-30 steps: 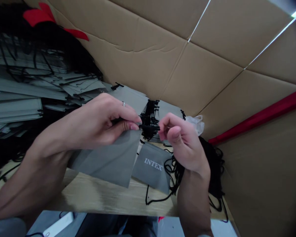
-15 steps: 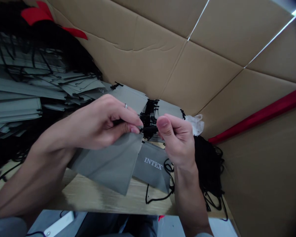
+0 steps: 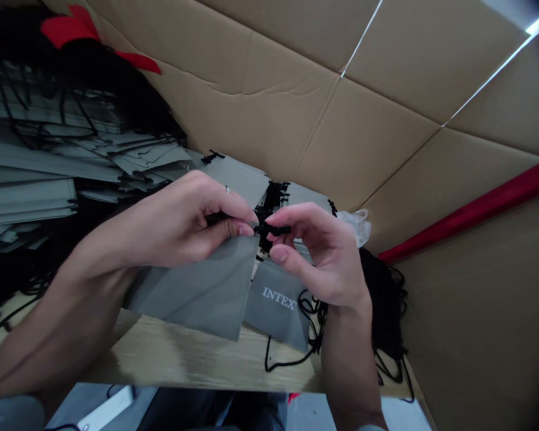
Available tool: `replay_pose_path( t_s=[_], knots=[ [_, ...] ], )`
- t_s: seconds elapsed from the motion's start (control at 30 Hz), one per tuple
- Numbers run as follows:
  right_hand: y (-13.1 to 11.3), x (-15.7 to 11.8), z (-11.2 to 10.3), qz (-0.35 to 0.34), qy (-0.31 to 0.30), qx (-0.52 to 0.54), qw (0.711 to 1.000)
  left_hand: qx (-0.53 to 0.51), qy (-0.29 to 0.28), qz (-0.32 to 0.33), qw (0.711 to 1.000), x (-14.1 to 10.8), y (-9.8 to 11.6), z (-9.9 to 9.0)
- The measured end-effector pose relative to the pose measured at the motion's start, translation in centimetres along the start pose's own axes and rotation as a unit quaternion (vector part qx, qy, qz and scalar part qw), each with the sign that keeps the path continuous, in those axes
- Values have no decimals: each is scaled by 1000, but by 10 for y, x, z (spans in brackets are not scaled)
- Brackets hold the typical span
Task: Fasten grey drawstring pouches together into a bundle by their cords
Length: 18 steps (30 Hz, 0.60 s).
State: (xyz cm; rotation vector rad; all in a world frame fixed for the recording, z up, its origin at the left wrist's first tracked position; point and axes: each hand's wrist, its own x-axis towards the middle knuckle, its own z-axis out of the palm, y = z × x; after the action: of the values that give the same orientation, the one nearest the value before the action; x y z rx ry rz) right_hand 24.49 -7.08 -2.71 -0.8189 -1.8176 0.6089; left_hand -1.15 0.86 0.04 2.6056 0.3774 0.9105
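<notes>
My left hand (image 3: 206, 224) pinches a grey drawstring pouch (image 3: 197, 293) at its upper right corner, between thumb and forefinger. The pouch hangs flat below that hand. From the pinched corner a short black cord end (image 3: 278, 230) sticks out to the right. Around it is my right hand (image 3: 323, 251), thumb and forefinger apart. Its fingertips are close to the cord; whether one touches it I cannot tell. Under the hands lies another grey pouch (image 3: 273, 305) printed INTEX, with a loose black cord (image 3: 291, 363) beside it.
Stacked grey pouches (image 3: 238, 179) stand against the cardboard wall (image 3: 260, 108). A large heap of pouches (image 3: 31, 197) with black cords fills the left side. Right of my right hand are a clear plastic bag (image 3: 358, 226) and a bundle of black cords (image 3: 381, 305). Wooden table (image 3: 197, 359) below.
My right hand has loosened from its closed grip beside the cord, and its thumb and forefinger have spread. The left hand keeps its pinch; the pouch has shifted slightly.
</notes>
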Motion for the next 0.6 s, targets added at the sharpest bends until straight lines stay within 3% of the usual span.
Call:
replay_pose_path(
  t_s=[0.4, 0.6],
  knots=[
    [2, 3, 0, -12, -1, -12, 1000, 12, -34, 13, 999, 1, 3, 2],
    [6, 5, 12, 16, 18, 81, 996, 20, -67, 6, 997, -3, 5, -8]
  ],
)
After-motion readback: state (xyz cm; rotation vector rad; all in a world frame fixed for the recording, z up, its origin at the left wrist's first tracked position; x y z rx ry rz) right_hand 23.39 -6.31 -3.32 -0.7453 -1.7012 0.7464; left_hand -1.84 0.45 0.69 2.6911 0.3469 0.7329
